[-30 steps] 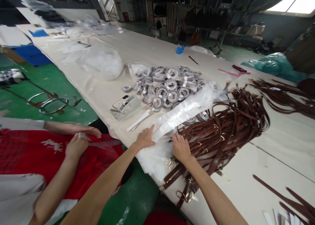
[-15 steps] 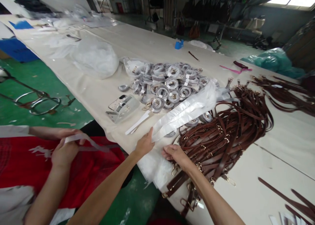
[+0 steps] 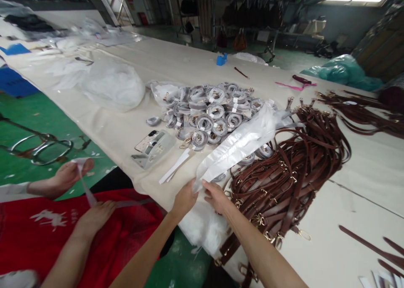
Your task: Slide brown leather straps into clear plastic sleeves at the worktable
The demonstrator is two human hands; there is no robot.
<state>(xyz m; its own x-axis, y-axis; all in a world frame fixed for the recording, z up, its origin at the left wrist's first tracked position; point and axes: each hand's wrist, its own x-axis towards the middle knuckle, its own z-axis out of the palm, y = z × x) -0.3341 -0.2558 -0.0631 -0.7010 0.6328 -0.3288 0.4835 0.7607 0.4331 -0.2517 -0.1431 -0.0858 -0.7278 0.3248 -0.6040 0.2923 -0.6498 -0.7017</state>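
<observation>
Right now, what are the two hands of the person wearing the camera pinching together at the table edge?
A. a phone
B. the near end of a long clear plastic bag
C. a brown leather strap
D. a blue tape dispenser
B: the left hand and the right hand meet at the near end of the long clear plastic bag, which runs away from them beside the brown straps.

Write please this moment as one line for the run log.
left hand: pinching end of plastic sleeve stack | right hand: on same end | beside: brown straps, wrapped coils | co-worker's hands: holding a strip
</observation>
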